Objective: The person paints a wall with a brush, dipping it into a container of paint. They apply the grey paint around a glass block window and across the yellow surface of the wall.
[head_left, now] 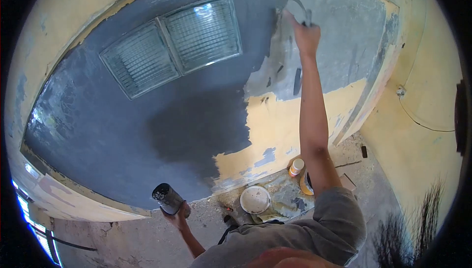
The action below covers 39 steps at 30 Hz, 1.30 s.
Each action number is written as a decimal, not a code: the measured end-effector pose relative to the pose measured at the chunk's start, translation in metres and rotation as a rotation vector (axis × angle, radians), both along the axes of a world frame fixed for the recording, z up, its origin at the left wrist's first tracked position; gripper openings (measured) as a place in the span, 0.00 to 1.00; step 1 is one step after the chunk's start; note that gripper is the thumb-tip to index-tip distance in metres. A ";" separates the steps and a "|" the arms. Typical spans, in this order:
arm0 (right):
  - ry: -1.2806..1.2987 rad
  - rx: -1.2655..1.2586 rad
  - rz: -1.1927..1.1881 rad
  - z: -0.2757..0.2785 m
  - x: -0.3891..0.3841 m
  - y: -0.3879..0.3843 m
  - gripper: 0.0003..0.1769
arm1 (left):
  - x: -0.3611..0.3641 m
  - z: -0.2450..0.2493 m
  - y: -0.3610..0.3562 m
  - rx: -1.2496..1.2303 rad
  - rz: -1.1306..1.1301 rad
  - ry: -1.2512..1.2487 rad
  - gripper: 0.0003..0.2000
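Observation:
My right hand (307, 37) is raised high against the wall, closed around what appears to be a paintbrush (308, 17); its dark curved shape is blurred, and its bristles cannot be made out. It is at the border between dark grey paint (196, 125) and a lighter grey patch (344, 27). Low on the left, my left hand (178, 213) grips a dark paint-smeared cup (167, 197), its open mouth facing up toward the wall. How much paint is inside is hard to see.
Two ribbed glass panes (172, 47) are set in the wall. On the floor are a white lid or bucket (255, 199), a white-and-orange bottle (296, 167) and a paint-stained sheet (285, 197). A cable (418, 120) runs along the right wall.

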State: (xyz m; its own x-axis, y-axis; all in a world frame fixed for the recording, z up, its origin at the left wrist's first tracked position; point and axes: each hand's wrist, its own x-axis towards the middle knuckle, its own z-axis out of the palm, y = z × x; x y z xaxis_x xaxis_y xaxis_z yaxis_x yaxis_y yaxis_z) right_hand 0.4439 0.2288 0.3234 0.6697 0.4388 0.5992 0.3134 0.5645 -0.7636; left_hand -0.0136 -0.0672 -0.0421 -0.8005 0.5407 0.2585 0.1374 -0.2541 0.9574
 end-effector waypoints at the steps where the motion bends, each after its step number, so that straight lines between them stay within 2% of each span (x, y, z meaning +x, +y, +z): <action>1: 0.043 -0.100 -0.034 -0.018 0.015 0.009 0.33 | -0.006 -0.001 0.000 -0.032 -0.036 0.012 0.42; 3: 0.085 -0.202 -0.074 -0.054 0.038 0.035 0.35 | -0.013 -0.005 0.000 -0.080 -0.037 0.032 0.42; 5: 0.257 -0.420 -0.017 -0.089 0.059 0.066 0.34 | -0.010 -0.003 0.004 -0.124 -0.046 0.062 0.42; 8: 0.343 -0.496 -0.055 -0.170 0.092 0.133 0.33 | 0.003 0.006 0.015 -0.067 -0.075 0.071 0.43; 11: 0.417 -0.629 -0.051 -0.208 0.092 0.106 0.33 | 0.009 0.003 0.020 -0.032 -0.116 0.018 0.43; 13: -0.022 -0.806 -0.113 -0.267 0.109 0.093 0.53 | 0.016 -0.002 0.025 -0.072 -0.142 0.036 0.42; 15: -0.228 -0.930 -0.211 -0.300 0.094 0.046 0.47 | 0.023 -0.001 0.023 -0.039 -0.182 0.062 0.41; 16: -0.170 -0.997 -0.154 -0.325 0.091 0.039 0.45 | 0.027 0.002 0.025 0.000 -0.223 0.099 0.40; 18: -0.073 -0.962 -0.208 -0.361 0.074 0.020 0.41 | 0.036 0.007 0.023 -0.020 -0.226 0.102 0.39; 19: -0.097 -0.962 -0.090 -0.369 0.076 0.015 0.37 | 0.042 0.010 0.021 -0.062 -0.237 0.108 0.38; 20: -0.103 -0.947 -0.082 -0.356 0.076 0.015 0.37 | 0.047 0.018 0.020 -0.048 -0.226 0.108 0.38; 22: -0.242 -0.949 0.182 -0.296 0.075 -0.020 0.41 | 0.055 0.030 0.018 -0.136 -0.327 0.097 0.37; 24: -0.402 -1.020 -0.035 -0.220 0.065 -0.057 0.37 | 0.058 0.030 0.021 -0.083 -0.356 0.063 0.36; 26: -0.997 -0.689 -0.314 -0.251 0.107 -0.044 0.39 | 0.058 0.032 0.018 -0.049 -0.386 0.025 0.36; 28: 0.046 -0.997 0.328 -0.187 0.094 -0.085 0.39 | 0.056 0.040 0.019 -0.111 -0.357 0.050 0.35; 29: 0.274 -0.768 0.426 -0.212 0.102 -0.081 0.38 | 0.047 0.026 0.022 -0.102 -0.309 0.090 0.34; 30: 0.389 -0.686 0.380 -0.208 0.086 -0.102 0.36 | 0.042 0.028 0.020 -0.110 -0.301 0.077 0.34; 32: 0.476 -0.451 0.309 -0.244 0.075 -0.113 0.36 | 0.031 0.034 0.026 -0.077 -0.365 0.054 0.34; 34: 0.405 -0.545 0.283 -0.265 0.063 -0.126 0.37 | 0.011 0.033 0.028 -0.072 -0.373 0.061 0.34; 35: 0.338 -0.639 0.190 -0.262 0.045 -0.132 0.41 | -0.001 0.031 0.031 -0.058 -0.379 0.055 0.34; 39: 0.305 -0.619 0.234 -0.221 -0.010 -0.149 0.45 | -0.046 0.040 0.027 0.019 -0.377 0.045 0.33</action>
